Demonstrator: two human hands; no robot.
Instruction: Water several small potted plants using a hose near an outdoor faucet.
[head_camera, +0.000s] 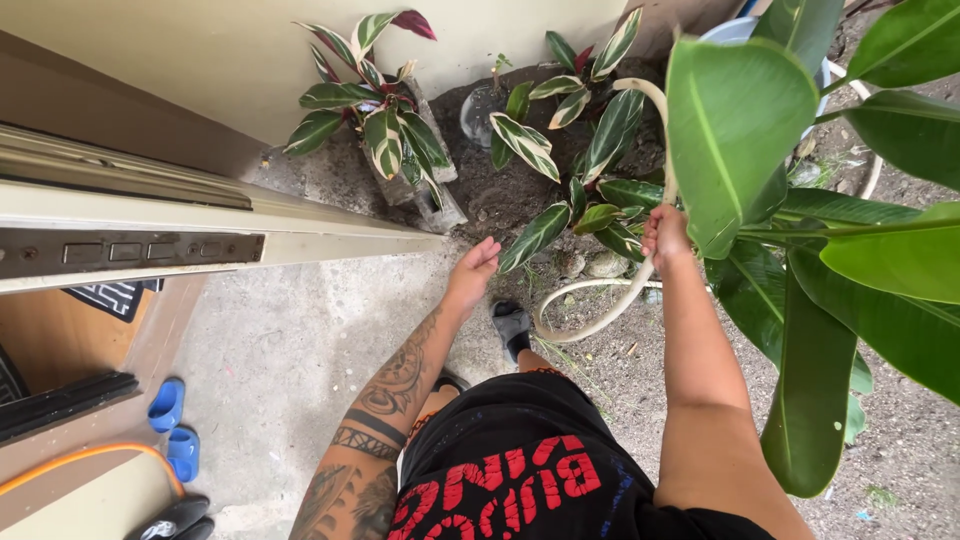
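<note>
Right hand (665, 232) gripping cream hose (610, 312) | left hand (472, 270) open, empty

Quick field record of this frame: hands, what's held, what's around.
view: head camera, looking down
right hand: closed around cream hose, held over the soil
left hand: open, held out, touching nothing
hose path: curves up among variegated plants, loops on the ground by a grey shoe
water flow: cannot tell
right side: large green leaves
left side: sliding door frame, blue sandals
</note>
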